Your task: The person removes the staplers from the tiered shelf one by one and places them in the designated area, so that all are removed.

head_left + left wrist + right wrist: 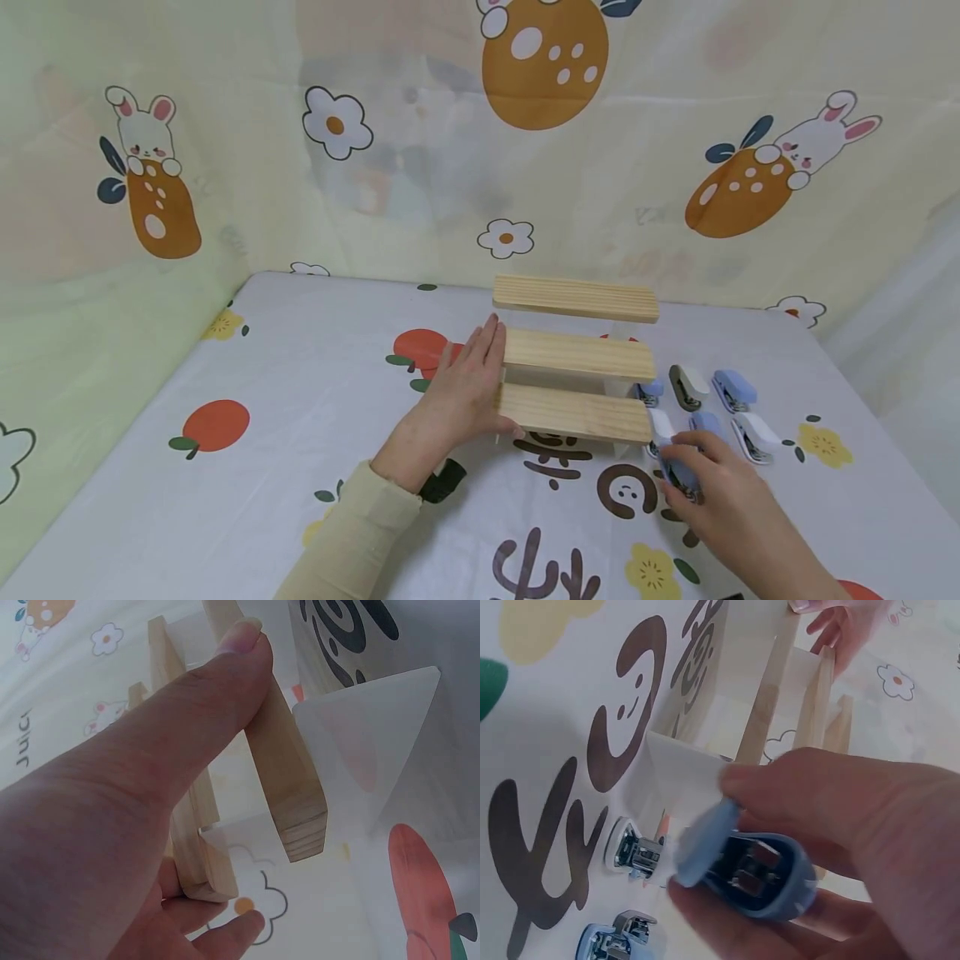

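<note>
A small blue stapler [678, 477] is held in my right hand [723, 496], just right of a stepped rack's front board. In the right wrist view, thumb and fingers grip this stapler [799, 889], its metal inside showing. My left hand [465, 392] lies along the left end of the rack, fingers stretched toward the middle board [577, 356], thumb by the lowest board [577, 414]. From the left wrist, that thumb [232, 682] rests across the front board [289, 780], and several fingertips show past the end of the board behind.
Right of the rack, several mini staplers stand in loose rows, among them a blue one [735, 390], a white one [757, 437] and a dark-and-white one [688, 387]. The rack's top board [577, 298] is near the back curtain [420, 192]. A printed cloth [300, 417] covers the table.
</note>
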`<move>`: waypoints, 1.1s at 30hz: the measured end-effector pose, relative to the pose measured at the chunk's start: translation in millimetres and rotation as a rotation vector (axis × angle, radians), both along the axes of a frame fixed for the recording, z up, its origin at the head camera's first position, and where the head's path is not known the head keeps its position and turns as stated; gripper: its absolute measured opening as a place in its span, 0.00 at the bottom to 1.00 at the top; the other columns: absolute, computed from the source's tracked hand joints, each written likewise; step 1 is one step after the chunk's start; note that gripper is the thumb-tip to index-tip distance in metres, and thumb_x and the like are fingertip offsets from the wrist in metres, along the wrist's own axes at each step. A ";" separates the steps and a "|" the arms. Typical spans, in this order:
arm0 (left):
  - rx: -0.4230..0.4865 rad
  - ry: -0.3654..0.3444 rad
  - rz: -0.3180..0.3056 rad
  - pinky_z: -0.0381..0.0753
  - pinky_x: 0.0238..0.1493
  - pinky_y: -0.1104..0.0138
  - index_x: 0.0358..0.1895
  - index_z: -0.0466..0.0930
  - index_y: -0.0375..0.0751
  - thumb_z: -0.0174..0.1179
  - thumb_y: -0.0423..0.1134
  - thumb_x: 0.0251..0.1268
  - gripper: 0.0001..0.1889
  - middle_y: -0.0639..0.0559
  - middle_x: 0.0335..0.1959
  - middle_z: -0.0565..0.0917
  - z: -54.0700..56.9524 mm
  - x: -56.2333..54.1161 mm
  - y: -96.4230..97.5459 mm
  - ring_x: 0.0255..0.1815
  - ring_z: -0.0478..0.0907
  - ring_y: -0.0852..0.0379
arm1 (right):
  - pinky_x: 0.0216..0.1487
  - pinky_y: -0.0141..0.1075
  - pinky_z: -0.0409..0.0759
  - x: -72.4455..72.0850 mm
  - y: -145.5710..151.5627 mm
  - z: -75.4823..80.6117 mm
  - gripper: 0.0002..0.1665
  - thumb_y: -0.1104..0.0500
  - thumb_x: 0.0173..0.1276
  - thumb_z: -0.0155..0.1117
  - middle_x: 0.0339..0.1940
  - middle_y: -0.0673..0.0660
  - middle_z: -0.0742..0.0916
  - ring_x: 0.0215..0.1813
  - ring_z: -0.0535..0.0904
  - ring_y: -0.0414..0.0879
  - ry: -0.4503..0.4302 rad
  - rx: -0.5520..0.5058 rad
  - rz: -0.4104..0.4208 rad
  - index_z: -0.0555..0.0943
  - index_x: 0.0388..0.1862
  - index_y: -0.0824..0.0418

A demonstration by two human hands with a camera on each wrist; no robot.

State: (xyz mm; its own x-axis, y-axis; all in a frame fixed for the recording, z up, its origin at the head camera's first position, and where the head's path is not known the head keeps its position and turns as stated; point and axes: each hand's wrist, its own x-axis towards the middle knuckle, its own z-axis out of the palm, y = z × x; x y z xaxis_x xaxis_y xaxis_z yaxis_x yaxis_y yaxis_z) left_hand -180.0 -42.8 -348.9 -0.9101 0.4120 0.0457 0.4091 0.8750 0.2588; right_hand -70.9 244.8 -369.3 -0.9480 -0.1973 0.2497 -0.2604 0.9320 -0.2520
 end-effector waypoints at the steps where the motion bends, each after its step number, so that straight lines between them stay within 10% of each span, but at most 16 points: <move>1: -0.001 0.000 0.000 0.53 0.77 0.42 0.80 0.39 0.36 0.80 0.61 0.35 0.73 0.44 0.83 0.43 0.0 0.0 -0.1 0.82 0.49 0.45 | 0.41 0.49 0.84 0.3 0.0 -0.8 0.18 0.62 0.52 0.78 0.51 0.60 0.81 0.47 0.82 0.55 -0.032 0.007 -0.010 0.84 0.43 0.60; 12: -0.003 -0.013 -0.002 0.52 0.78 0.43 0.80 0.39 0.37 0.80 0.61 0.35 0.73 0.44 0.83 0.42 -0.3 0.2 0.8 0.82 0.48 0.46 | 0.42 0.47 0.85 -3.6 -1.7 -12.0 0.18 0.59 0.51 0.80 0.49 0.59 0.81 0.44 0.81 0.50 -0.239 0.063 -0.058 0.83 0.40 0.57; 22: -0.002 -0.016 0.003 0.52 0.78 0.42 0.80 0.39 0.37 0.80 0.61 0.35 0.73 0.44 0.83 0.42 0.8 -0.4 -0.3 0.82 0.48 0.45 | 0.35 0.41 0.80 -2.6 -2.0 -22.3 0.19 0.61 0.46 0.82 0.44 0.56 0.80 0.38 0.78 0.44 -0.151 0.066 0.001 0.82 0.36 0.56; 33: 0.001 -0.011 -0.001 0.53 0.77 0.42 0.80 0.39 0.36 0.80 0.62 0.35 0.73 0.44 0.83 0.43 -2.7 1.2 -2.6 0.82 0.48 0.45 | 0.48 0.52 0.84 -5.9 -2.6 -18.8 0.30 0.52 0.49 0.81 0.56 0.61 0.80 0.50 0.82 0.51 -0.378 0.136 -0.030 0.82 0.50 0.57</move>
